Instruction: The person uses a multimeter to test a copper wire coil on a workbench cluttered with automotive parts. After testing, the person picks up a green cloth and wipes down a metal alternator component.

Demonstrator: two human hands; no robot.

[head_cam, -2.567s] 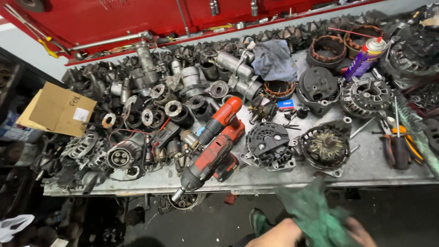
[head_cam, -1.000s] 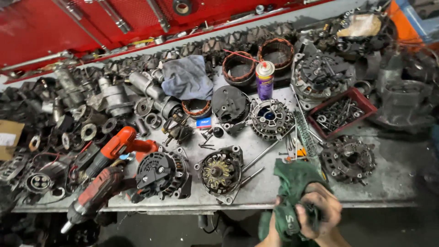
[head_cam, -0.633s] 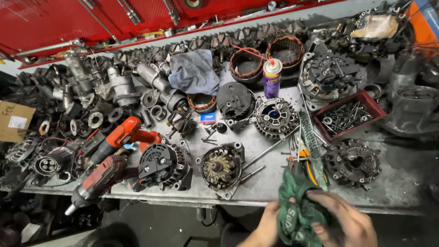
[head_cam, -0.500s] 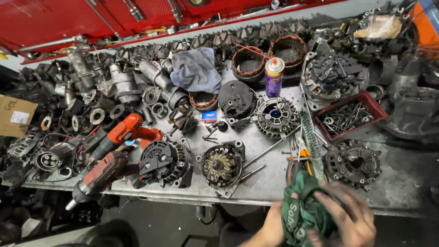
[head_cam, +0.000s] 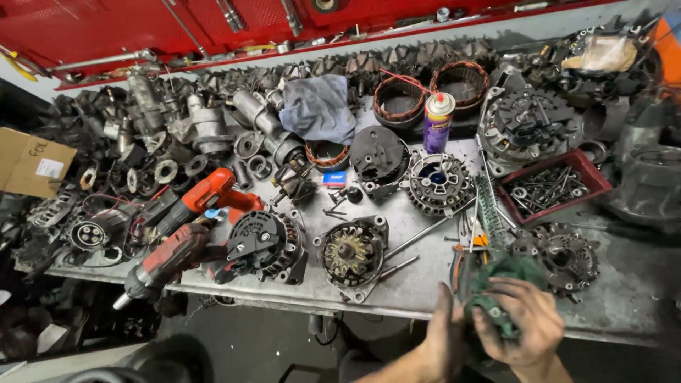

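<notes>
Red tray (head_cam: 594, 186) of bolts (head_cam: 545, 189), green rag (head_cam: 500, 284) in hands

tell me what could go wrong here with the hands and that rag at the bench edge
Both hands, left hand and right hand, are wrapped in the green rag, right beside loose pliers near the bench edge; the cloth might snag and drag them off. The grimy fingers may also slip.

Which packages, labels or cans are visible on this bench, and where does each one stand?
Flat brown cardboard box with a white label: far left edge.
Purple spray can with red cap and yellow band: upright, back centre.
Small blue-and-red box: bench middle.
</notes>
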